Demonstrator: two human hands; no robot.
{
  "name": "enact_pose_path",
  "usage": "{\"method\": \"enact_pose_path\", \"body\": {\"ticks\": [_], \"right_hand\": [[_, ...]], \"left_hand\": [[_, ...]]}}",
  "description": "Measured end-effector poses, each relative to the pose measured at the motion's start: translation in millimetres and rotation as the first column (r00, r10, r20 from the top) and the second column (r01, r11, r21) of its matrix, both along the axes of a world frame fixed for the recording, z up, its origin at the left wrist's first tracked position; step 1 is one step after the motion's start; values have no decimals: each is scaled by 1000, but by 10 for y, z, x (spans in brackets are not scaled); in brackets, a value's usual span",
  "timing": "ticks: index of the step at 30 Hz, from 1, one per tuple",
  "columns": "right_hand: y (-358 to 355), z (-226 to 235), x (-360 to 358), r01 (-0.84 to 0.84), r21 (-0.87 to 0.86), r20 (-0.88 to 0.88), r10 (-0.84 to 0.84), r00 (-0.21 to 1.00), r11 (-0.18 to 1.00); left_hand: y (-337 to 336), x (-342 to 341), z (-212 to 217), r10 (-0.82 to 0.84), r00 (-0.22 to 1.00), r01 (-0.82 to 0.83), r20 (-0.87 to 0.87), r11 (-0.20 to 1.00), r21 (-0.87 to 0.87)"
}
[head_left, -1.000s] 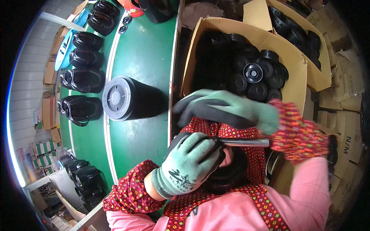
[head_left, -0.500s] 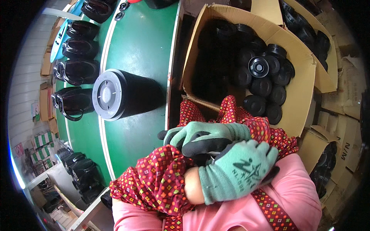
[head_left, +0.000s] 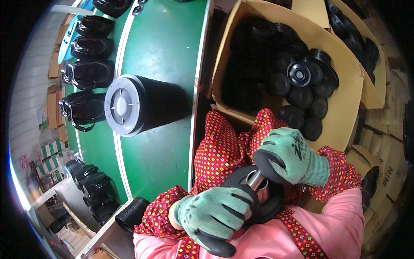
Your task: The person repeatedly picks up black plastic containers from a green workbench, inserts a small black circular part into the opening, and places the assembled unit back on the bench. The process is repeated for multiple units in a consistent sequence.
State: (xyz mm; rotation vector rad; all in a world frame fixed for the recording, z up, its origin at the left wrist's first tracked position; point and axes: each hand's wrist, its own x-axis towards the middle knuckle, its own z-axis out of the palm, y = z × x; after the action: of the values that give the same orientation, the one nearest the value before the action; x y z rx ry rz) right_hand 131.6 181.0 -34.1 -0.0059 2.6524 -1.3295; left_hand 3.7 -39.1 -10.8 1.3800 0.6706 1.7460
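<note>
Both my hands wear green knit gloves with black-coated fingers. My right hand (head_left: pixel 288 157) is closed on a shiny metal tube (head_left: pixel 256 180), whose lower end reaches into the ringed middle of a round black plastic part (head_left: pixel 268 205). My left hand (head_left: pixel 215 214) grips the near left side of that black part, its fingers curled over the edge; its fingertips are partly hidden. The part lies over my lap, against my red patterned apron (head_left: pixel 215 151). Whether the tube is fixed to the part, I cannot tell.
To my left runs a green conveyor belt (head_left: pixel 159 47) with a large black cylinder (head_left: pixel 166 103) with a grey round end. Glossy black housings with handles (head_left: pixel 92 74) line its far side. An open cardboard box (head_left: pixel 345 114) of round black parts (head_left: pixel 300 97) stands ahead right.
My hands, crossed close together before, are now apart: the left moved left and down, the right moved right. The metal tube and round black part have come into clearer view.
</note>
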Motion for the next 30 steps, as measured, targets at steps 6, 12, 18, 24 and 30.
{"method": "enact_pose_path", "body": {"ticks": [6, 12, 18, 24, 30], "right_hand": [[-222, -298, -94, 261, -64, -439, -262, 859, 963], [-112, 336, -277, 309, 123, -470, -219, 855, 943], [-294, 529, 214, 123, 71, -308, -95, 946, 990], [-622, 313, 692, -11, -199, -175, -24, 984, 980], [-599, 250, 744, 241, -399, -205, -343, 917, 884]], "left_hand": [[85, -100, 137, 296, 887, -338, -355, 939, -60], [-478, -200, 402, 362, 547, -821, -755, 410, -398], [-1346, -248, -60, 700, 573, -638, -426, 54, -768], [-2416, -153, -962, 838, 427, -609, -339, -11, -793], [-2917, -217, -1573, 802, 326, -724, -500, -129, -678]]}}
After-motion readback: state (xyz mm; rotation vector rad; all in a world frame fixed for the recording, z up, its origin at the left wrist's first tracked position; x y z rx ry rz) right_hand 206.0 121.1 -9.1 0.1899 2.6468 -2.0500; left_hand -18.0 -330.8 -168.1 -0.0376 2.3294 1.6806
